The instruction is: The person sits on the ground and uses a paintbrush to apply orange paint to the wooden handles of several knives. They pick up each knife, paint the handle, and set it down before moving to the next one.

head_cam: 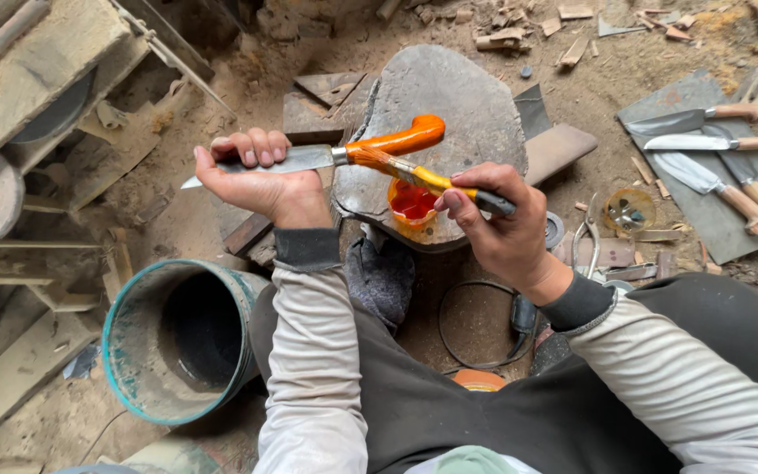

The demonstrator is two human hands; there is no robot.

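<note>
Brush (432,179) paints knife (326,154) (orange handle) — both gripped.

Dirt floor (221,211) carries a flat stone slab (449,105) with a small cup of orange paint (411,206) on it, teal bucket (177,338) at left, grey board (704,219) at right holding four wooden-handled knives (704,118), wood scraps (502,35) at top

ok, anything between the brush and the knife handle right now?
Nothing visible. The right hand holds the brush with its bristles already on the orange knife handle. The left hand grips the blade, clear of the handle. The cup of orange stain sits below.
</note>
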